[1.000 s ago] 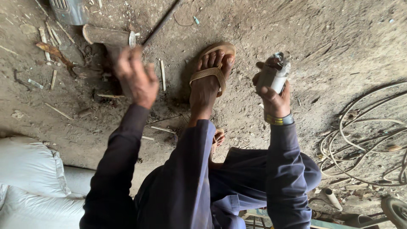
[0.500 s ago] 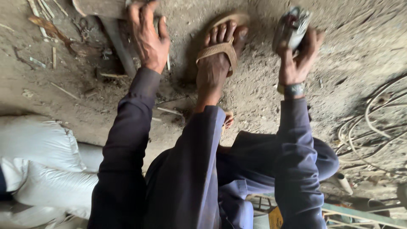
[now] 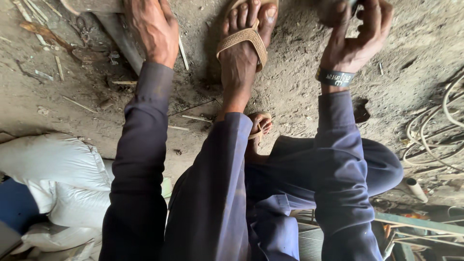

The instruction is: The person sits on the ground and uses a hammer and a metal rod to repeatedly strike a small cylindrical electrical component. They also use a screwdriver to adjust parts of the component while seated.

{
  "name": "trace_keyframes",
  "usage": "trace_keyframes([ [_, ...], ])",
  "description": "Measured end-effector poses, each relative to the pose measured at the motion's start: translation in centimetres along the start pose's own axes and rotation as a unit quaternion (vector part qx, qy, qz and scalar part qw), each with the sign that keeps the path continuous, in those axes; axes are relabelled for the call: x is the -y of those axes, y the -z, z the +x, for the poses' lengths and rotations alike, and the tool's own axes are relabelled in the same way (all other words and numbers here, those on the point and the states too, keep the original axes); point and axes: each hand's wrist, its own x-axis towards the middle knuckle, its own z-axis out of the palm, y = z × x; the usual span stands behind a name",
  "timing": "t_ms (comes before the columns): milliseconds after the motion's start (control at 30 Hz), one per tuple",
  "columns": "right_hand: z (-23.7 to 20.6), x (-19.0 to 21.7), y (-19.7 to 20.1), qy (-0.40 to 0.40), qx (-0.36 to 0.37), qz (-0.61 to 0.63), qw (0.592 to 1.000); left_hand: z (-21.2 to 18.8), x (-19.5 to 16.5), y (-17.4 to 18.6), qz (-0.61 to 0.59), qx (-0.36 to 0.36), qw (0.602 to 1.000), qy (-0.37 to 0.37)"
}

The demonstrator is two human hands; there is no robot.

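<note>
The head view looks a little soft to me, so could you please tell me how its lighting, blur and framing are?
Head view: soft, even daylight, no glare; faint shade under the sandalled foot. Left hand and right hand are slightly motion-blurred and partly cut by the top edge, so what the right hand holds is unclear. The white sacks look bright, nearly washed out.

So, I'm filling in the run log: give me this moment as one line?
left hand: reaching to dark bar on dirt floor | right hand: gripping small object, mostly cut off by frame | sandalled foot: between hands
</note>
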Motion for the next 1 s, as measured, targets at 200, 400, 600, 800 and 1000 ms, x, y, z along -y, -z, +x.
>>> trace_keyframes([
  [200,-0.4,-1.2,1.1,-0.112,0.054,0.032,0.992,-0.5,-4.0,3.6,-0.051,0.003,0.999,0.008],
  [400,-0.7,-0.2,1.1,-0.027,0.069,-0.004,0.997,-1.9,-11.7,9.2,-0.163,0.046,0.984,-0.062],
  [600,1.1,7.6,3.7,0.080,0.019,0.063,0.995,-2.1,-19.2,12.2,-0.138,0.103,0.969,-0.175],
  [800,1.8,15.2,3.9,0.179,0.111,0.009,0.978,-1.6,-23.8,14.0,-0.092,0.114,0.956,-0.253],
  [1000,4.0,14.9,4.8,0.142,0.142,0.033,0.979,-1.1,-25.3,18.0,-0.009,0.221,0.942,-0.251],
])
